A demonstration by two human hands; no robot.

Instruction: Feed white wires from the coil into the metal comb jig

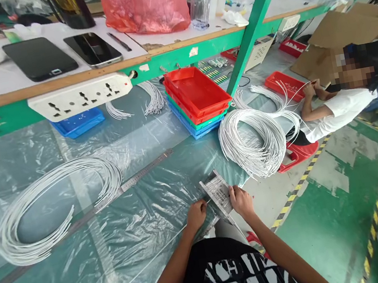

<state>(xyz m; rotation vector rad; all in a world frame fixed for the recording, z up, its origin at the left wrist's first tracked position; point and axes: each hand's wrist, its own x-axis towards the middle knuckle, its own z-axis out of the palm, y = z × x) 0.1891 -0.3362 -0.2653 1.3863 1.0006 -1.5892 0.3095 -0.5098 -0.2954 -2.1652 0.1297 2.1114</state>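
Note:
My left hand (197, 215) is closed in a pinch on a white cable (139, 271), which trails down and left across the film-covered table. The pinched part meets the left side of a silver metal fixture (217, 194) with a finely ribbed middle between two side plates, at the table's front edge. At the fixture's right side, my right hand (242, 200) has its fingers closed; what they grip is hidden. Left on the table lies a loose coil of white cables (12, 241), partly over a long steel ruler (146, 169).
Stacked red, green and blue trays (198, 92) stand behind the fixture. A big white cable coil (226, 142) hangs over the edge at right, near a seated co-worker (337, 108). Above runs a shelf with a power strip (81, 98), a tablet (39, 58) and a phone (94, 50).

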